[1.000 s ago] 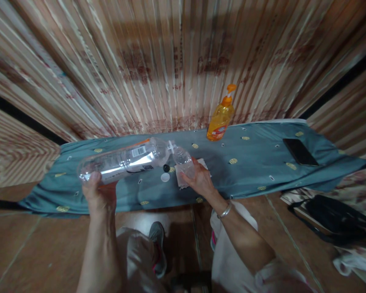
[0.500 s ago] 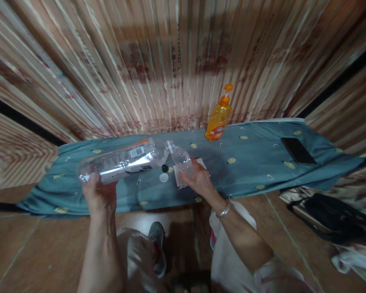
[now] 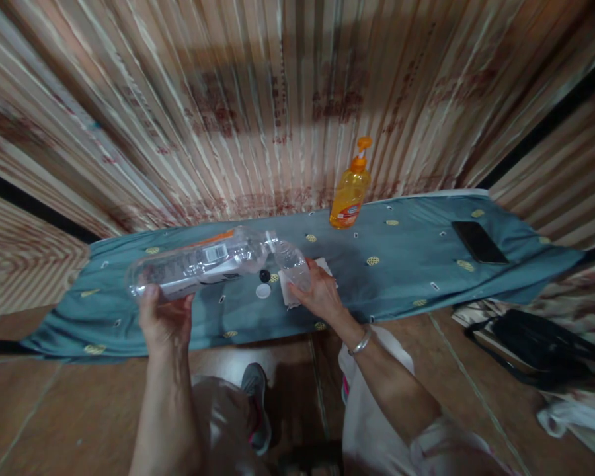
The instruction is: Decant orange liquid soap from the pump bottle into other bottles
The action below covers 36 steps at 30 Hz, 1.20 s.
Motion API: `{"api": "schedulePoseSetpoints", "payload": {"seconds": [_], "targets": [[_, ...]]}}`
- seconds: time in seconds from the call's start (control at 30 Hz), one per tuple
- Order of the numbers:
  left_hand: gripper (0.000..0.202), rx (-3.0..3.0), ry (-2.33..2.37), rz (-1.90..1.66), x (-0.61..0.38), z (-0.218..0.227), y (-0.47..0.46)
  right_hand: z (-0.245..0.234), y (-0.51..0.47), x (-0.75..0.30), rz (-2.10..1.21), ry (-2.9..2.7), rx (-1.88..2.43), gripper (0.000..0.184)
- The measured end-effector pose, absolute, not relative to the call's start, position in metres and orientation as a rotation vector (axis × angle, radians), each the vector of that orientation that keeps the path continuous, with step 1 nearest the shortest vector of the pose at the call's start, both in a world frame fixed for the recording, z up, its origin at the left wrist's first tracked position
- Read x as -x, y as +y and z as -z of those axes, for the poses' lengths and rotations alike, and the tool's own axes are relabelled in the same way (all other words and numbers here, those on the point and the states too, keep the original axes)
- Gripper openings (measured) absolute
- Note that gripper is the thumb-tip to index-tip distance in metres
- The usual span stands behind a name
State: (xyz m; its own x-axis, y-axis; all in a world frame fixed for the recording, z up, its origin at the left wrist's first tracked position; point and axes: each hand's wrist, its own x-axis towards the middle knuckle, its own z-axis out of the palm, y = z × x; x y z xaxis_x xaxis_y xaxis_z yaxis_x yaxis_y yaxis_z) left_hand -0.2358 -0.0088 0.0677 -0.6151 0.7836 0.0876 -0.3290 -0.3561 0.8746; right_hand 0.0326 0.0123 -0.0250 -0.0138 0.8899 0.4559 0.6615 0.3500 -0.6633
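Observation:
My left hand (image 3: 166,320) grips the base end of a large clear plastic bottle (image 3: 198,263) with a printed label, held nearly level above the table. In my right hand (image 3: 320,291) is a smaller clear plastic bottle (image 3: 288,258), tilted with its neck up and to the left. The two bottle mouths meet, or nearly so; I cannot tell if they touch. Beneath them lie a black cap (image 3: 264,276) and a white cap (image 3: 262,291). A pale cloth or paper square (image 3: 290,299) lies partly hidden under my right hand.
An orange pump bottle (image 3: 348,198) stands at the table's back edge. A dark phone (image 3: 478,242) lies on the right of the teal tablecloth (image 3: 401,264). A pleated curtain (image 3: 258,119) hangs behind. A black bag (image 3: 545,344) is at lower right.
Both hands keep their hold on the bottles, which stay mouth to mouth. The large bottle's base end sits slightly further right in view; the whole scene has shifted a little with the camera.

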Motion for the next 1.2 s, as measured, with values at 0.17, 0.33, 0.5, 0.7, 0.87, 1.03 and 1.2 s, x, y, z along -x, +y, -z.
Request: {"api": "schedulePoseSetpoints", "payload": {"seconds": [0.17, 0.33, 0.5, 0.7, 0.87, 1.03, 1.2], "targets": [[0.043, -0.696, 1.141, -2.001, 0.236, -0.071, -0.009, 0.022, 0.012, -0.030, -0.369, -1.724, 1.386, 0.063], [0.046, -0.713, 1.127, -2.028, 0.232, -0.076, -0.010, 0.021, 0.011, -0.027, -0.426, -1.717, 1.387, 0.065], [0.050, -0.699, 1.069, -2.044, 0.229, -0.082, -0.011, 0.020, 0.011, -0.028, -0.459, -1.724, 1.357, 0.071], [0.048, -0.717, 1.034, -2.057, 0.230, -0.083, -0.012, 0.018, 0.011, -0.030, -0.475, -1.730, 1.335, 0.066], [0.049, -0.749, 1.029, -2.061, 0.229, -0.084, -0.011, 0.019, 0.010, -0.029, -0.469, -1.724, 1.350, 0.066], [0.049, -0.746, 1.020, -2.057, 0.223, -0.089, -0.012, 0.019, 0.009, -0.030, -0.475, -1.721, 1.372, 0.067], [0.047, -0.763, 1.032, -2.053, 0.222, -0.091, -0.013, 0.018, 0.009, -0.031, -0.496, -1.727, 1.379, 0.067]]}}
